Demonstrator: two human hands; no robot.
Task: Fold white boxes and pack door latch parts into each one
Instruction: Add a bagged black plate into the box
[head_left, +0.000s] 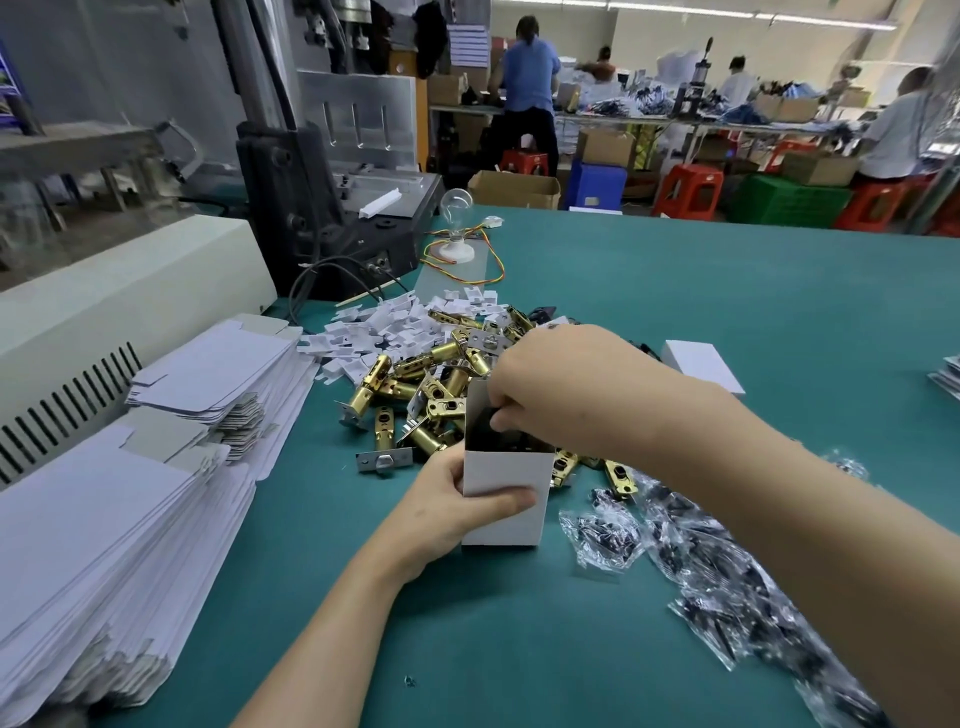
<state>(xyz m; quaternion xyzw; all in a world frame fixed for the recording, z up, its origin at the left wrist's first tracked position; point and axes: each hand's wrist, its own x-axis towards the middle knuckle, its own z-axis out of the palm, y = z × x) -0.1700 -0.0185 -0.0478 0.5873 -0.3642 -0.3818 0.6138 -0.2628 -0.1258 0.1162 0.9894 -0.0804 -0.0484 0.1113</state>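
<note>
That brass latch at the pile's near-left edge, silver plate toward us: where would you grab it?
Probably across the brass barrel of the latch, coming from above: it lies flat at the edge of the pile with nothing on top. Its silver plate is thin and sits low.

A: Table colour?
B: Table (675, 291) plain teal-green. Upright box (506, 488) white outside, dark inside.
A: Parts?
B: Latch pile (415, 384) brass-gold; faceplates (384, 460) silver-grey. Flat blanks (130, 499) white, grey on exposed undersides. Bags (727, 587) clear, contents black.
A: Further back?
B: Wire (483, 260) twisted red and yellow. Stools (688, 189) red, crate (789, 200) green.
</note>
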